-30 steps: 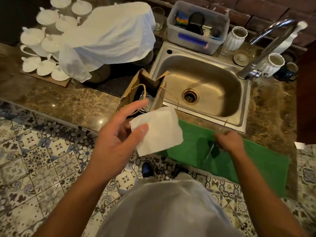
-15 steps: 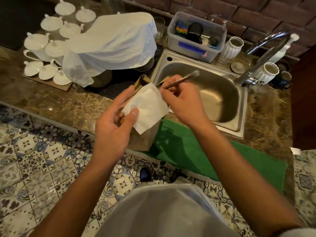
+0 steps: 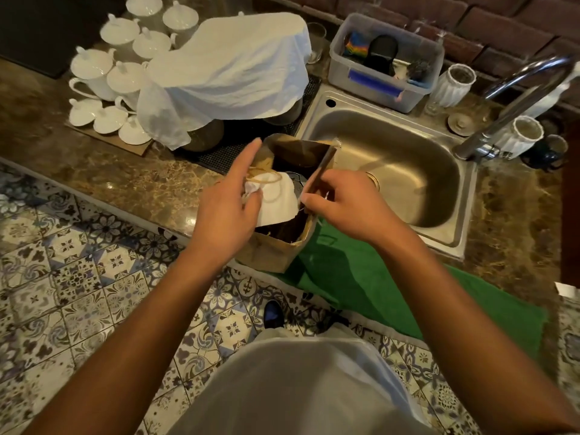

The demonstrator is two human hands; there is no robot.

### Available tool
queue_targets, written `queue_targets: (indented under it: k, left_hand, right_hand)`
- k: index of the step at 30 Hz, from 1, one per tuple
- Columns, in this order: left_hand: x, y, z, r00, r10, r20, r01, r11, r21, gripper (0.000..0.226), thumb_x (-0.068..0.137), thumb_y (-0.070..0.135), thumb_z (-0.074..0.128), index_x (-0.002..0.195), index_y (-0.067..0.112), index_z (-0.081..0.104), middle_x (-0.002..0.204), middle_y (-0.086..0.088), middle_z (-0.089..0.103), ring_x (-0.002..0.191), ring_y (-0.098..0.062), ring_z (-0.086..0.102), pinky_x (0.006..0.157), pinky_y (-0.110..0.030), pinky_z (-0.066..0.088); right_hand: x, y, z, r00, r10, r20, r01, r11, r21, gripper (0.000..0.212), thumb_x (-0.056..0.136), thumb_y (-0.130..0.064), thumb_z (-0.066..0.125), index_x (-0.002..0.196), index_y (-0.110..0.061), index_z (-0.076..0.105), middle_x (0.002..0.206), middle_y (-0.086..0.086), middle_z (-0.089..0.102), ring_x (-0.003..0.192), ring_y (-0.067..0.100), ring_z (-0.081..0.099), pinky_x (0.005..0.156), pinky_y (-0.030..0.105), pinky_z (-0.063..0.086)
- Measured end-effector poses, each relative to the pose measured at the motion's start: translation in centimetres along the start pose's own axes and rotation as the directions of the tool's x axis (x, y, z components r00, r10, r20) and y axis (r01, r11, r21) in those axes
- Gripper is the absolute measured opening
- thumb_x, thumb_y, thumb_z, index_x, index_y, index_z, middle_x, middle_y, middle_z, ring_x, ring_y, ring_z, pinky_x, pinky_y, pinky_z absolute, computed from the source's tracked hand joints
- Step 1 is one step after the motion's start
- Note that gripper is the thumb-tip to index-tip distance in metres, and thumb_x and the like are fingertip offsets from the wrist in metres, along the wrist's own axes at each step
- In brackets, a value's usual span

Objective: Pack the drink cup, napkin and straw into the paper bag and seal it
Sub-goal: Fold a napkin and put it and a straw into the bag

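Nearest us, our left hand [image 3: 224,211] pinches the white napkin [image 3: 277,200] down into the open paper bag [image 3: 276,249], index finger stretched toward 11 o'clock. Our right hand [image 3: 346,205] grips the straw [image 3: 318,171], which slants toward 12 o'clock along the bag's right wall. The bag stands at the desk [image 3: 125,186] edge, with the sink [image 3: 405,171] at 2 o'clock and the drink cup's lid [image 3: 296,180] showing inside.

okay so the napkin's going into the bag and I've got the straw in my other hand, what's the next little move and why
Probably let the napkin drop, then slide the straw down beside it. The left hand has the napkin inside the open paper bag, and the right hand pinches the straw at the bag's rim.
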State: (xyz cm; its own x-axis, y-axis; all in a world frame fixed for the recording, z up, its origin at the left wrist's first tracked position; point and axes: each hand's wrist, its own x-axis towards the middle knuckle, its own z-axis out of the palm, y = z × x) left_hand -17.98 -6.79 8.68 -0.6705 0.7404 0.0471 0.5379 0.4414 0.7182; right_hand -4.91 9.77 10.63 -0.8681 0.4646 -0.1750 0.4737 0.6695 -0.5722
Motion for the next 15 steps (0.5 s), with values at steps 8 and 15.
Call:
queue_targets:
  k: [8, 15]
  left_hand:
    - [0.5, -1.1, -0.7, 0.948, 0.004, 0.318, -0.086, 0.965, 0.247, 0.090, 0.093, 0.028, 0.069, 0.159, 0.045, 0.011, 0.110, -0.012, 0.072, 0.085, -0.023, 0.065, 0.080, -0.044, 0.054]
    - [0.6, -0.6, -1.8, 0.956, -0.123, 0.268, 0.033, 0.948, 0.315, 0.101, 0.086, 0.041, 0.077, 0.158, 0.044, 0.007, 0.110, -0.009, 0.072, 0.081, -0.021, 0.065, 0.074, -0.039, 0.056]
  right_hand:
    - [0.0, 0.1, -0.3, 0.998, 0.003, 0.060, -0.001, 1.000, -0.029, 0.015, 0.091, -0.037, 0.073, 0.093, -0.023, 0.077, 0.082, -0.007, 0.071, 0.070, 0.006, 0.059, 0.066, 0.031, 0.045]
    - [0.1, -0.2, 0.1, 1.000, 0.020, -0.001, -0.020, 0.995, -0.097, 0.016, 0.088, -0.036, 0.066, 0.091, -0.020, 0.070, 0.084, -0.001, 0.072, 0.074, 0.018, 0.064, 0.072, 0.041, 0.056]
